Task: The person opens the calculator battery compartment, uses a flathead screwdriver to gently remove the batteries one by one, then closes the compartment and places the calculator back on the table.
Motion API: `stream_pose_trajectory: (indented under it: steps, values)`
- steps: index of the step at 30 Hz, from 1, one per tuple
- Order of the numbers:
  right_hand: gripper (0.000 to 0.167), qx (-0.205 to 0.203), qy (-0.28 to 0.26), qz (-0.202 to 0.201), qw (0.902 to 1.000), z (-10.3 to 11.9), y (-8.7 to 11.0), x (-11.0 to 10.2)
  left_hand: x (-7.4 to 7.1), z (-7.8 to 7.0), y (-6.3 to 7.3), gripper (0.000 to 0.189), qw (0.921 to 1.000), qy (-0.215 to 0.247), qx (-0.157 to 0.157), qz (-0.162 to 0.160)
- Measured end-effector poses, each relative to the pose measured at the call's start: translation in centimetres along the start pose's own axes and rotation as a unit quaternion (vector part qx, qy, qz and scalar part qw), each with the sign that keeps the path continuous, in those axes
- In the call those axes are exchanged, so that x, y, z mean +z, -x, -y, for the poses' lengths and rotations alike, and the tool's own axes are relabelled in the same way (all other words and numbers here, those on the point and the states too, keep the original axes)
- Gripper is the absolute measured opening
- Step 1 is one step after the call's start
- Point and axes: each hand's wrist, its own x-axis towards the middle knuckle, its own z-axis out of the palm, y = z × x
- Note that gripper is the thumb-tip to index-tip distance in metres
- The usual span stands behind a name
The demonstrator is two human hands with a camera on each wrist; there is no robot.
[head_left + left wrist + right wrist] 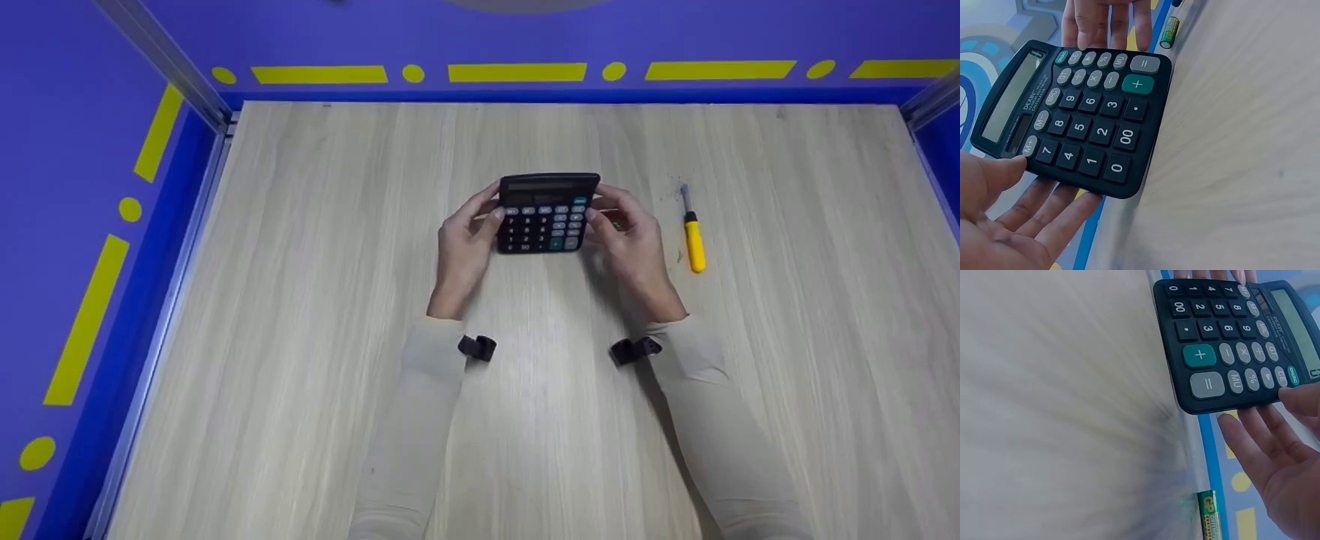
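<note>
A black desk calculator (541,214) is held tilted up off the table, its keys facing me. My left hand (466,244) grips its left edge, thumb on the front near the M+ key and fingers behind. On the opposite edge my right hand (628,240) pinches it, the thumb by the CE key. In the left wrist view the calculator (1084,118) has a small dark digit at one end of its display (1013,95). A green battery (1209,514) lies on the table beyond the right hand, mostly hidden in the head view.
A screwdriver (695,244) with a yellow handle lies to the right of the right hand, with small specks near its tip. The wood-grain table (300,337) is bordered by blue walls (525,37) with yellow marks at the back and left.
</note>
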Motion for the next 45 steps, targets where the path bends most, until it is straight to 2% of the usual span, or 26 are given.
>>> stream_pose_trajectory:
  steps: [7, 12, 18, 23, 29, 45]
  values:
    - [0.038, 0.007, 0.015, 0.004, 0.9999, -0.32, -0.14, 0.06, 0.24, 0.11, -0.02, 0.044, 0.9994, 0.031, -0.013, 0.001]
    - [0.040, 0.029, 0.027, 0.018, 0.9991, -0.13, 0.00, -0.02, 0.25, 0.31, 0.02, 0.045, 0.9994, 0.026, -0.021, -0.009]
    - [0.043, 0.067, 0.033, 0.037, 0.9965, 0.03, 0.02, -0.07, 0.24, 0.42, 0.00, 0.047, 0.9993, -0.005, -0.035, -0.010]
    - [0.043, 0.087, 0.034, 0.046, 0.9946, -0.14, -0.12, -0.08, 0.29, 0.49, -0.12, 0.049, 0.9973, -0.043, -0.059, -0.007]
    - [0.044, 0.114, 0.040, 0.056, 0.9911, -0.30, -0.15, -0.02, 0.41, 0.59, -0.27, 0.048, 0.9948, -0.057, -0.085, -0.002]
    - [0.043, 0.145, 0.059, 0.068, 0.9853, -0.51, -0.32, 0.01, 1.00, 0.80, -0.08, 0.047, 0.9906, -0.113, -0.077, -0.004]
